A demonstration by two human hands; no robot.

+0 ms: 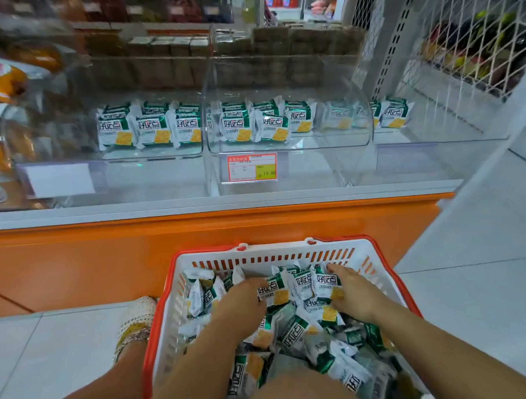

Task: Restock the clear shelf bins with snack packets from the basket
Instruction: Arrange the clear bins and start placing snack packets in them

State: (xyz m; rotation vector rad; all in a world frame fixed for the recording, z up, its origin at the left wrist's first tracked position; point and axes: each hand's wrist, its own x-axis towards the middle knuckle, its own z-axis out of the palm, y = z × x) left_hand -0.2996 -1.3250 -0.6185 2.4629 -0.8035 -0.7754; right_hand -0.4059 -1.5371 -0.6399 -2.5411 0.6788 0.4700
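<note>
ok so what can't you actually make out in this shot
All in the head view:
1. The grip of the left hand and of the right hand: fingertips sink among the packets, so holding or only touching is unclear.
2. The price tag: its small print is too small to read.
3. The top shelf goods: motion-blurred.
4. The basket: near end cut off by the bottom edge, partly behind the person's knee.

Brand "好吃点" is printed in big chars on the green/white snack packets [237,125] in the clear bins [361,134], and on the ones [327,285] in the basket [283,254]. "16.90" can be read on the yellow patch of the price tag [252,167] on the middle bin's front. The rest of the tag's txt is too small/blurry to be made out.
</note>
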